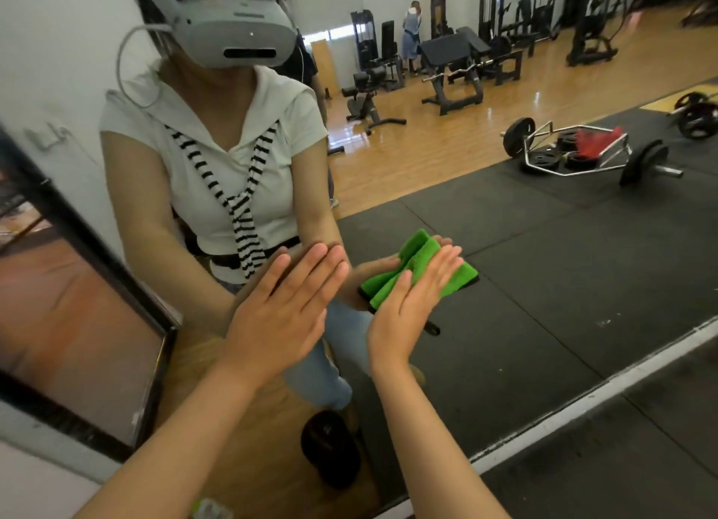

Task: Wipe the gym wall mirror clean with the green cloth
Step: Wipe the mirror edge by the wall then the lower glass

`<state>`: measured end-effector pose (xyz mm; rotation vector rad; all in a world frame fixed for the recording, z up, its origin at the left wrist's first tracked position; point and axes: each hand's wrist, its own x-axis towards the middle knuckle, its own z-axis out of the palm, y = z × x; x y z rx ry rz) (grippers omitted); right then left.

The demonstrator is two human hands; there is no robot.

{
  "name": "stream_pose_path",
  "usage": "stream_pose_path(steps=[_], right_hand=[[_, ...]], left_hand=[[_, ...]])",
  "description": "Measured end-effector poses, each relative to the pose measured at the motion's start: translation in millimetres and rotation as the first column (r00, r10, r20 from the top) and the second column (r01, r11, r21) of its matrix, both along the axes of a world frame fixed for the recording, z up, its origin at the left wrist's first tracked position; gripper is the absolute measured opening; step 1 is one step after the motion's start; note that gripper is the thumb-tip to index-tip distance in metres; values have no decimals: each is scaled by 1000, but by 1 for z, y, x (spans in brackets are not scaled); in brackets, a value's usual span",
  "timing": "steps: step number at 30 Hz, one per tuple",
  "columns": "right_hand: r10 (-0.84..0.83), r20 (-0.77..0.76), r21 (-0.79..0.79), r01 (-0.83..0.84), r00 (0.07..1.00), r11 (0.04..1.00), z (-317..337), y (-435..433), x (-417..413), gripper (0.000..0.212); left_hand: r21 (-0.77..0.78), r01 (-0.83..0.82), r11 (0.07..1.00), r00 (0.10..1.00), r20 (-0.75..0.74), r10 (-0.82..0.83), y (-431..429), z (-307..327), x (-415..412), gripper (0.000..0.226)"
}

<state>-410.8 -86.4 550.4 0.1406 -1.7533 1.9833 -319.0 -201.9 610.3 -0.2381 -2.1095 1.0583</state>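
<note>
While laid flat on the glass, left hand (279, 316): fingers straight and together, holding nothing. Bare skin may leave fresh prints.
Right hand (412, 304): open palm, fingers extended, presses the green cloth against the mirror without gripping it.
Green cloth (458, 281): bunched in folds under that palm. It could slide or drop if the pressure eases, and the folds may skip patches.
Mirror (563, 285): on the wall, reflecting weight machines (450, 71) far behind. Any smears are too faint to make out.
</note>
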Motion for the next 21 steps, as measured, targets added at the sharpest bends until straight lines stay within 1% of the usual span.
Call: stream_pose_path(steps=[2,4,6,7,8,9,10,11,12,13,14,15,17,19,21], right_hand=[[57,-25,67,-55,998,996,-5,8,2,60],[113,-40,125,-107,993,986,-7,18,5,65],[157,-48,168,-147,987,975,-6,29,7,67],[178,-49,189,-166,983,968,-5,34,8,66],[199,-50,209,-184,979,960,-5,39,8,64],[220,-49,226,-203,974,953,-5,45,8,61],[242,-47,236,-225,969,945,-5,50,8,57],[265,-44,239,-248,963,939,-5,56,7,55],[285,-43,242,-267,958,933,-6,62,5,55],[298,-46,254,-277,954,927,-6,68,2,56],[299,-48,281,-274,953,920,-7,74,-2,57],[291,-51,324,-260,955,910,-7,81,-6,58],[274,-74,394,-224,959,891,-7,96,-16,54],[284,-122,417,-210,951,884,-1,109,-29,44],[306,-162,442,-208,938,872,6,118,-45,33]], left_hand=[[0,-18,1000,1000,0,18,0,-2,-1,67],[56,-12,998,1000,-17,13,4,-5,-2,68],[231,28,973,999,-38,-20,16,-10,-4,67],[344,63,937,997,-53,-47,27,-15,-4,65],[454,105,885,994,-77,-78,40,-22,-4,62],[563,145,814,989,-108,-102,54,-30,-4,58],[676,180,715,983,-146,-109,69,-39,-2,54],[780,202,592,979,-183,-93,86,-47,-2,52],[857,209,471,977,-207,-56,101,-53,-4,49],[903,200,380,977,-213,-9,115,-56,-9,48],[929,182,321,978,-205,36,126,-59,-16,48],[945,167,283,979,-194,69,136,-58,-23,47],[958,159,237,976,-189,112,151,-53,-39,45],[964,151,218,970,-187,153,158,-46,-54,40],[967,149,206,961,-191,199,161,-44,-66,29]])
